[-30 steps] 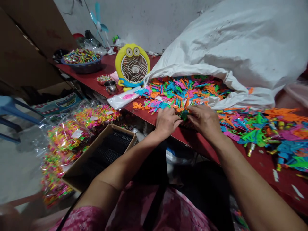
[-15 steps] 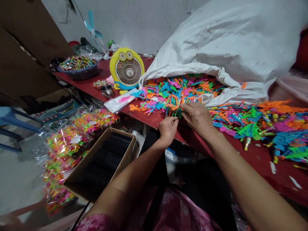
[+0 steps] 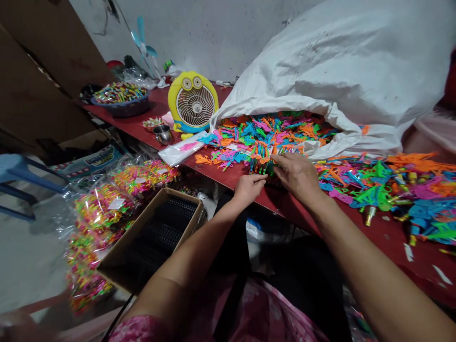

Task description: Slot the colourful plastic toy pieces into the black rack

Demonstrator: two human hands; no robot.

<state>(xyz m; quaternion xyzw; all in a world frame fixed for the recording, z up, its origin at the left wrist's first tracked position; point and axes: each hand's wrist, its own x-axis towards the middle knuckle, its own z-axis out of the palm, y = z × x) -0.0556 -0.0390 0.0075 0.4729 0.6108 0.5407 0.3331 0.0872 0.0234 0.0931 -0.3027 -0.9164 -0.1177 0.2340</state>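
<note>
A tight row of small colourful plastic toys [image 3: 262,164] with striped stems stands near the front edge of the red table, partly hidden by my hands. At its near side is my left hand [image 3: 249,191], thumb and fingers pressed together in a pinch; what is between the fingertips is too small to make out. Curled over the right end of the row is my right hand [image 3: 298,176], its fingers closed and their tips hidden behind the hand. Behind both, a heap of loose orange, blue, pink and green plastic toys [image 3: 270,127] spills out of a large white sack [image 3: 342,57].
More toys [image 3: 377,183] cover the table [image 3: 228,178] to my right. Leftward stand a yellow fan [image 3: 195,102], a metal cup [image 3: 163,135] and a basin [image 3: 121,105] of striped pieces. Below left are a cardboard box [image 3: 187,232] of black parts and filled clear bags [image 3: 96,213].
The whole view has shifted slightly, so things appear a little further right. My left fingers look straighter along the row; both hands stay at the same place.
</note>
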